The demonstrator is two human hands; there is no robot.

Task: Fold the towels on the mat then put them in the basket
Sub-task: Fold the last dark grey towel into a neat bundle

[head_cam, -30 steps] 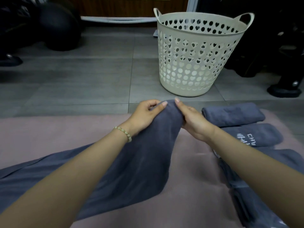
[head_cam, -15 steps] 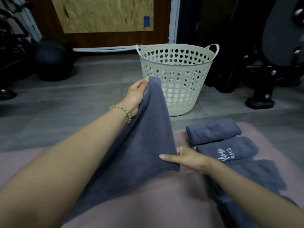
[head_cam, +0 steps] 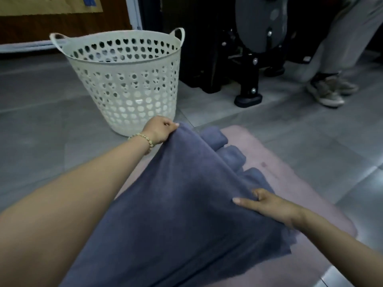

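Left hand [head_cam: 160, 131] grips corner of gray towel [head_cam: 182, 204], lifted at 12 o'clock. Right hand [head_cam: 269, 206] pinches its edge at 4 o'clock. Fold seems half done. Folded towels [head_cam: 215, 135] lie on mat [head_cam: 290, 172] at 1 o'clock. Basket [head_cam: 124, 79] at 11 o'clock shows no towel inside.

The towel [head_cam: 186, 204] gripped in my left hand [head_cam: 160, 130] and right hand [head_cam: 267, 206] is soft, matt grey-blue cloth with a fine nap. Beyond my left hand, the basket [head_cam: 124, 90] is smooth cream plastic. Right of my right hand, the mat [head_cam: 279, 162] looks matt and faintly fuzzy. The floor [head_cam: 41, 131] tiles are smooth, with a dull sheen.
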